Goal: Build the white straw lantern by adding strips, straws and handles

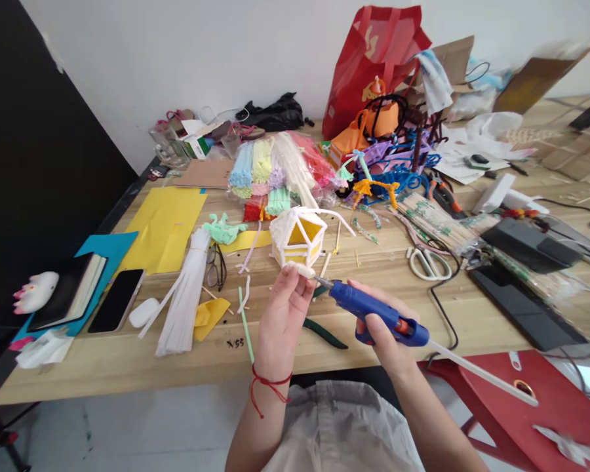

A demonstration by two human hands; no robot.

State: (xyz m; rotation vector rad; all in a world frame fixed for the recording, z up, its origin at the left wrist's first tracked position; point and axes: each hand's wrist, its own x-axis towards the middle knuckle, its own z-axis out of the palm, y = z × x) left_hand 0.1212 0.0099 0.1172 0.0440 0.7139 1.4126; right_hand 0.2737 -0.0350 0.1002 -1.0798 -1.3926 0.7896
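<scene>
My left hand (284, 314) pinches the bottom of a small lantern-shaped frame (297, 241) made of white fuzzy stems with yellow paper panels, held just above the wooden table (128, 354). A red string is tied round that wrist. My right hand (384, 333) grips a blue glue gun (376, 314) with an orange trigger. The gun's metal tip touches the lower edge of the frame by my left fingertips. A white glue stick sticks out of the gun's back toward the lower right.
Bundles of coloured fuzzy stems (275, 172), white strips (184, 298), yellow paper (164, 226), a phone (117, 300), glasses (216, 265), scissors (429, 263), green-handled pliers (325, 333) and a red bag (373, 59) crowd the table. A red stool (535, 400) stands at the lower right.
</scene>
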